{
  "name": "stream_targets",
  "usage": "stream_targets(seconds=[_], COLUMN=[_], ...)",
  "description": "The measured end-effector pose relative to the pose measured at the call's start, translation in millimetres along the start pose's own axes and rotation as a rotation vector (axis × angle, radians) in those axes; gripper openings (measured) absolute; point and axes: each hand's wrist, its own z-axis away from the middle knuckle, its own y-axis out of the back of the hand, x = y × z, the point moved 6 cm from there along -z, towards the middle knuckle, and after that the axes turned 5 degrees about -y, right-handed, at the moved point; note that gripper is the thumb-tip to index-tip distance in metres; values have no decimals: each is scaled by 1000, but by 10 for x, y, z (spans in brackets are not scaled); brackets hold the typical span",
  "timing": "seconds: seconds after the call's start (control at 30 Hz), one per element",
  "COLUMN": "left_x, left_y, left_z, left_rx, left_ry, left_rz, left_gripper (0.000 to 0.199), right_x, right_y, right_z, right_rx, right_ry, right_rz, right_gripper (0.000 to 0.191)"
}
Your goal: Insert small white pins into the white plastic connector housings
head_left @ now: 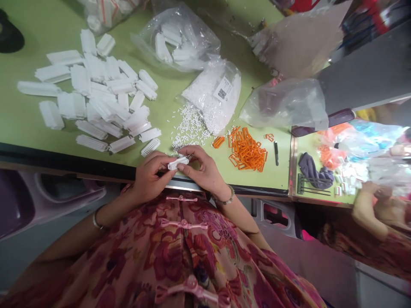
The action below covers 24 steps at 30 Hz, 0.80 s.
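White plastic connector housing [178, 163] is being held between both hands, just above the near edge of the table and lying roughly level. The left hand [149, 177] is grasping one end with its fingers curled around it, while the right hand [202, 171] is pinching the other end between thumb and fingers; neither hand is released. Something small may be sitting at the right fingertips, but the view there is too fine to confirm it. Just beyond the hands, tiny white pins [189, 126] are lying scattered beside a clear bag of similar pins [213, 96] bearing a QR label. A heap of white housings [102, 94] is covering the left part of the green table [167, 107], and more housings are sitting in a clear plastic bag [176, 38] behind it. Orange plastic frames [247, 149] are lying piled to the right, near a black pen [276, 153]. At far right, a co-worker's hand [374, 190] is reaching over a separate table.
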Motion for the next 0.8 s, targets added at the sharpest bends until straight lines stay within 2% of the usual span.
stream_targets(seconds=[0.13, 0.33, 0.4, 0.47, 0.53, 0.57, 0.63, 0.67, 0.73, 0.8], left_x=[4, 59, 55, 27, -20, -52, -110, -131, -153, -151], left_y=[13, 40, 47, 51, 74, 89, 114, 119, 114, 104], left_z=[-3, 2, 5, 9, 18, 25, 38, 41, 36, 23], left_rx=[-16, -1, 21, 46, 112, 153, 226, 245, 249, 230], left_ry=[-3, -85, -83, -48, 11, 49, 117, 140, 166, 168], left_rz=[-40, -95, -93, -57, 15, 58, 139, 170, 198, 187], left_gripper=[15, 15, 14, 14, 14, 15, 16, 17, 17, 18], right_x=[85, 71, 66, 71, 113, 158, 257, 310, 398, 435], right_y=[-135, -226, -220, -131, 99, 294, 683, 785, 787, 648], right_z=[15, 13, -10, -27, -16, 7, 113, 165, 225, 248], right_rx=[-79, -19, -34, -73, -43, 77, 377, 438, 381, 296], right_ry=[-77, -98, -96, -64, -20, -13, -22, -46, -59, -27], right_rz=[-117, -124, -141, -158, -135, -86, 86, 181, 288, 348], right_gripper=[24, 19, 19, 24, 32, 33, 22, 15, 7, 7])
